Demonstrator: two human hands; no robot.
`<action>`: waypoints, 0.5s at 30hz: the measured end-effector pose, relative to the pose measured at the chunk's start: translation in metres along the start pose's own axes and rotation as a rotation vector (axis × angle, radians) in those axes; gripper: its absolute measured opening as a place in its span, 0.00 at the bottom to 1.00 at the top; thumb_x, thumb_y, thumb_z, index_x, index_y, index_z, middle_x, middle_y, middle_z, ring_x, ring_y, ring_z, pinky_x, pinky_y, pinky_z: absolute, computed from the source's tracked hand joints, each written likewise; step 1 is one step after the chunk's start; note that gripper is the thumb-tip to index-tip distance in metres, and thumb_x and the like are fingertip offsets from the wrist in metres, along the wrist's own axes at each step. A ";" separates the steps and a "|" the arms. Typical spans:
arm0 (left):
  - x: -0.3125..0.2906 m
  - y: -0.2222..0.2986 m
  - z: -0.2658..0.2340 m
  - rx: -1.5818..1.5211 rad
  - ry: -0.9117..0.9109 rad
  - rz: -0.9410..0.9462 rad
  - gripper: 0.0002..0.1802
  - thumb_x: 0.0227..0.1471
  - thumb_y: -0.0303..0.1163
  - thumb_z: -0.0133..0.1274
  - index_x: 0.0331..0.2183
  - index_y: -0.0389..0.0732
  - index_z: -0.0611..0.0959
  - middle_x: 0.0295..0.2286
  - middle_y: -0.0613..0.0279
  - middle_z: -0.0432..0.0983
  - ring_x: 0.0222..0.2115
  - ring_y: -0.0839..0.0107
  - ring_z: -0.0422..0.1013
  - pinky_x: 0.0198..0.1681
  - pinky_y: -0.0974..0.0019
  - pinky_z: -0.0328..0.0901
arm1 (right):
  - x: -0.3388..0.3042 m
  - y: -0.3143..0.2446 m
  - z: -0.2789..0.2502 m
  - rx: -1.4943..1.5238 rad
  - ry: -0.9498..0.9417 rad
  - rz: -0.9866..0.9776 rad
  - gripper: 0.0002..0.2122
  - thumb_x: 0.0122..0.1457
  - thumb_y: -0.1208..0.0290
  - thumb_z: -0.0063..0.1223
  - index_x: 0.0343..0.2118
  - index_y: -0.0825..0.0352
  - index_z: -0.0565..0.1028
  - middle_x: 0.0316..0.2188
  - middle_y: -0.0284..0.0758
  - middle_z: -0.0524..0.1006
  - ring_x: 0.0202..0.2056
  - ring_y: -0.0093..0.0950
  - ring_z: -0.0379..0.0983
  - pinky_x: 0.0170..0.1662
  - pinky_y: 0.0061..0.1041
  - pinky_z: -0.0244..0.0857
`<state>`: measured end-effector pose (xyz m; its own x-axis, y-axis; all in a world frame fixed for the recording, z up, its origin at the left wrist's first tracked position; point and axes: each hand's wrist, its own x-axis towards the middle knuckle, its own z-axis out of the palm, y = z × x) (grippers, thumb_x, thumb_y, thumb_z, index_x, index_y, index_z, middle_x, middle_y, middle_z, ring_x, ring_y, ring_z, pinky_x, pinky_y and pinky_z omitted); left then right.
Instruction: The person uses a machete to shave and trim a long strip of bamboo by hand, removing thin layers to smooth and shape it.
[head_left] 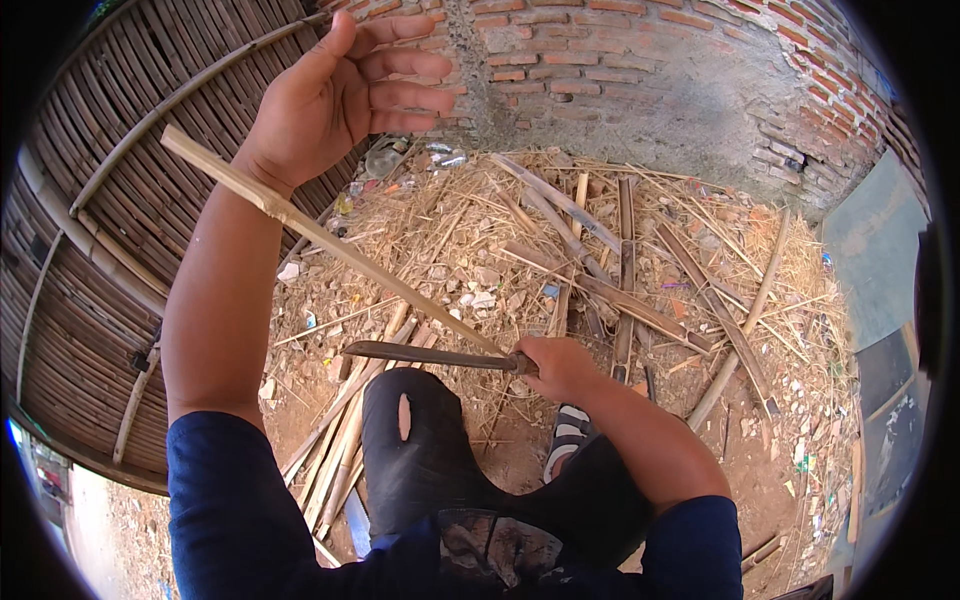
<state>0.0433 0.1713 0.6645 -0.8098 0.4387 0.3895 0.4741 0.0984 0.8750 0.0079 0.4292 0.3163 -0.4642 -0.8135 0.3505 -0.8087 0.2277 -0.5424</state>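
Observation:
My left hand point(340, 85) is raised at the upper left, its fingers spread and nothing in them. Slanting across my left wrist is a long pale bamboo strip point(320, 235), with a rough notch where it passes the wrist. Its lower end reaches down beside my right hand point(560, 368); whether it rests on anything there cannot be made out. The right fingers are wrapped round the handle of a machete point(430, 353). That dark blade points left, roughly level, just above my left knee point(410, 400).
Split bamboo pieces point(650, 300) lie crossed over rubble and straw ahead. Another bundle of bamboo strips point(340, 450) lies beside my left leg. A brick wall point(620, 90) stands at the back, a slatted bamboo wall point(110, 180) on the left, grey panels point(875, 250) at right.

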 end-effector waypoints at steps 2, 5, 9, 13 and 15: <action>-0.015 -0.002 -0.017 0.055 -0.034 -0.157 0.38 0.67 0.59 0.26 0.59 0.37 0.68 0.45 0.53 0.78 0.46 0.59 0.77 0.50 0.57 0.73 | 0.000 0.000 0.006 0.019 0.001 -0.007 0.16 0.49 0.70 0.62 0.42 0.62 0.75 0.27 0.39 0.77 0.31 0.43 0.77 0.34 0.40 0.69; -0.049 -0.013 -0.053 -0.016 0.063 -0.269 0.49 0.59 0.71 0.24 0.58 0.36 0.69 0.47 0.50 0.76 0.48 0.54 0.75 0.51 0.51 0.71 | 0.002 -0.009 0.008 0.042 0.015 -0.023 0.16 0.49 0.70 0.62 0.42 0.62 0.75 0.27 0.40 0.78 0.32 0.43 0.77 0.34 0.39 0.70; -0.108 -0.014 -0.046 -0.420 0.221 0.099 0.63 0.45 0.85 0.26 0.58 0.38 0.71 0.48 0.50 0.75 0.48 0.52 0.73 0.53 0.44 0.66 | 0.004 -0.016 0.008 0.112 0.043 -0.019 0.15 0.49 0.70 0.63 0.41 0.62 0.75 0.28 0.40 0.78 0.32 0.44 0.77 0.34 0.39 0.70; -0.143 -0.014 -0.003 -0.499 0.258 0.455 0.50 0.51 0.77 0.40 0.52 0.38 0.75 0.33 0.61 0.73 0.31 0.69 0.70 0.38 0.58 0.66 | 0.007 -0.020 0.008 0.140 0.031 0.000 0.14 0.49 0.70 0.63 0.40 0.62 0.75 0.27 0.41 0.78 0.31 0.44 0.77 0.34 0.38 0.69; -0.156 -0.010 -0.001 -0.494 0.208 0.507 0.39 0.55 0.69 0.46 0.46 0.39 0.76 0.25 0.68 0.66 0.24 0.76 0.63 0.30 0.66 0.61 | 0.013 -0.020 0.010 0.156 0.013 -0.013 0.14 0.49 0.70 0.63 0.39 0.62 0.75 0.27 0.41 0.78 0.30 0.44 0.77 0.33 0.38 0.69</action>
<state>0.1648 0.1013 0.5951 -0.6049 0.1399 0.7839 0.6366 -0.5065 0.5816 0.0220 0.4089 0.3240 -0.4590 -0.8089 0.3674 -0.7492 0.1301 -0.6495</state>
